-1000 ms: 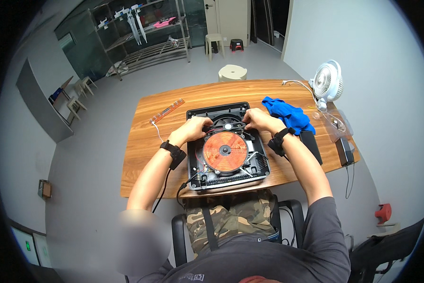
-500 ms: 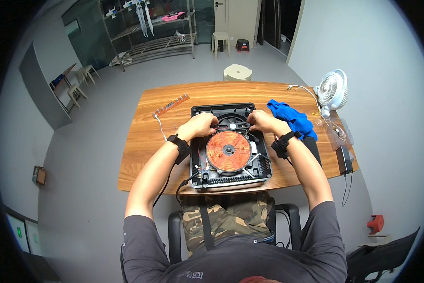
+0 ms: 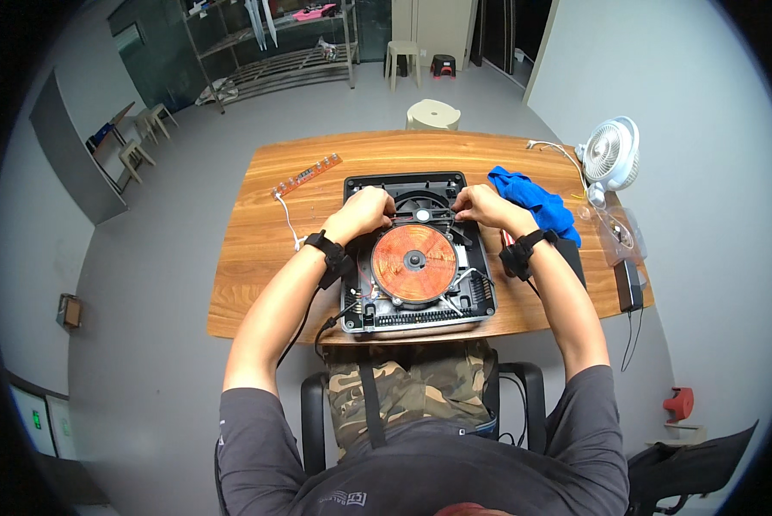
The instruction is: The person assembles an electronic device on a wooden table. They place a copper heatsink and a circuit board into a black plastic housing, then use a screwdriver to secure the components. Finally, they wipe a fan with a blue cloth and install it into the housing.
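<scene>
An opened induction cooker (image 3: 358, 325) lies on the table, its round copper coil (image 3: 413, 262) exposed. Behind the coil is a black cooling fan (image 3: 423, 215) with a pale round hub. My left hand (image 3: 367, 211) has its fingers bent in a pinch at the fan's left edge. At the right edge my right hand (image 3: 482, 208) pinches the fan's frame in the same way. Both fingertips are partly hidden against the dark parts. Thin wires run beside the coil, and a black power cord (image 3: 326, 326) leaves the housing at the near left.
On the wooden table (image 3: 248, 258), an orange circuit strip (image 3: 307, 175) with a white cable lies at far left. To the right are a blue cloth (image 3: 532, 202), a white desk fan (image 3: 610, 155), a clear plastic box (image 3: 620, 236) and a black power adapter (image 3: 628, 285). A stool (image 3: 433, 114) stands behind.
The view has shifted slightly, so the table sits a little higher in the picture. Both hands stay at the cooling fan's two sides, with only slight finger movement.
</scene>
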The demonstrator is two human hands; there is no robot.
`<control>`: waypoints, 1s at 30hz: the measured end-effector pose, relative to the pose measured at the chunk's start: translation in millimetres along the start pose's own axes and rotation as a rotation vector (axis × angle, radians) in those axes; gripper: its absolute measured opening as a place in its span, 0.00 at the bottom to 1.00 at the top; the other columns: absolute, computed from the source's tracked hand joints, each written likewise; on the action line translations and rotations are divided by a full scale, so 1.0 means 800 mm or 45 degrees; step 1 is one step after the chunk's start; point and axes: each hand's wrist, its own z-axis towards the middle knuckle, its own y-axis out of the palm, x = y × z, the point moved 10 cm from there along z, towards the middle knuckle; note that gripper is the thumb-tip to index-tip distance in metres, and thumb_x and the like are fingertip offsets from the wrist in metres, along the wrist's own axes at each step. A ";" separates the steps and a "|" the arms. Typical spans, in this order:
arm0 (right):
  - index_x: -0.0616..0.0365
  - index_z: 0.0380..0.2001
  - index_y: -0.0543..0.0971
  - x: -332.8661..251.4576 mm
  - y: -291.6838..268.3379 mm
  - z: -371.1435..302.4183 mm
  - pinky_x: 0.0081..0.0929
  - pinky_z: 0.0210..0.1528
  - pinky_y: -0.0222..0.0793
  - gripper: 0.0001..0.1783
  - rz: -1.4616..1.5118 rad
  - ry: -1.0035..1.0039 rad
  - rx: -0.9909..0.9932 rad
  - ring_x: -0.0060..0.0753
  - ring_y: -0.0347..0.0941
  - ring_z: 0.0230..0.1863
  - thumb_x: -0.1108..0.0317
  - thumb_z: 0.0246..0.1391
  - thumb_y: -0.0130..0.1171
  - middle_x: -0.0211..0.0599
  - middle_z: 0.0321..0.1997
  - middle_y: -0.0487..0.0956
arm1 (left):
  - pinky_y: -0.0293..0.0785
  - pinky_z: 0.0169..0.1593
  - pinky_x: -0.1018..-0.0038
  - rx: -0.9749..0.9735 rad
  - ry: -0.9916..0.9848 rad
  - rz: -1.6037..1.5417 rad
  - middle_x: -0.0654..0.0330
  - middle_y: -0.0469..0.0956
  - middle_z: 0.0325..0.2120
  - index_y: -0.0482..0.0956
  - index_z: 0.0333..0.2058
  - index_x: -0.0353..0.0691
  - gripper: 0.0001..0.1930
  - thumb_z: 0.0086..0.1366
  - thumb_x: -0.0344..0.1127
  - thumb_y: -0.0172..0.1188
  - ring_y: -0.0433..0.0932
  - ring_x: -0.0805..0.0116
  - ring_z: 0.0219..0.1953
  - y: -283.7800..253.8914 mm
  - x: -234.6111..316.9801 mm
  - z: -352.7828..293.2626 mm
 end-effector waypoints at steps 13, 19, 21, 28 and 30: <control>0.63 0.37 0.86 -0.008 -0.001 0.000 0.36 0.45 0.79 0.12 -0.070 -0.026 0.034 0.46 0.85 0.41 0.70 0.49 0.75 0.47 0.37 0.87 | 0.81 0.49 0.65 -0.007 0.064 -0.235 0.49 0.87 0.38 0.87 0.43 0.34 0.12 0.63 0.33 0.67 0.87 0.55 0.42 -0.022 -0.009 -0.010; 0.60 0.38 0.87 -0.005 0.004 0.007 0.38 0.51 0.78 0.13 -0.067 0.026 -0.047 0.49 0.83 0.47 0.69 0.48 0.74 0.48 0.40 0.87 | 0.81 0.47 0.66 0.046 -0.120 -0.217 0.50 0.87 0.37 0.86 0.41 0.33 0.11 0.62 0.32 0.67 0.87 0.58 0.41 -0.043 -0.033 -0.039; 0.61 0.39 0.87 -0.002 0.004 0.007 0.38 0.50 0.79 0.14 -0.064 0.026 -0.029 0.48 0.84 0.46 0.70 0.47 0.74 0.48 0.40 0.87 | 0.81 0.45 0.66 0.002 -0.149 -0.260 0.50 0.87 0.34 0.85 0.39 0.34 0.10 0.60 0.32 0.68 0.87 0.59 0.39 -0.035 -0.037 -0.046; 0.61 0.39 0.87 0.000 0.005 0.011 0.39 0.51 0.79 0.14 -0.081 0.038 -0.040 0.49 0.84 0.47 0.70 0.47 0.75 0.48 0.40 0.87 | 0.81 0.44 0.66 -0.087 -0.089 -0.189 0.50 0.87 0.32 0.84 0.36 0.35 0.10 0.54 0.27 0.67 0.87 0.56 0.38 -0.011 -0.033 -0.062; 0.61 0.39 0.87 0.003 0.006 0.010 0.39 0.50 0.79 0.15 -0.088 0.040 -0.030 0.49 0.84 0.47 0.70 0.47 0.75 0.48 0.40 0.87 | 0.81 0.44 0.66 -0.091 -0.113 -0.183 0.50 0.87 0.32 0.84 0.36 0.35 0.10 0.54 0.27 0.67 0.87 0.56 0.38 -0.007 -0.036 -0.062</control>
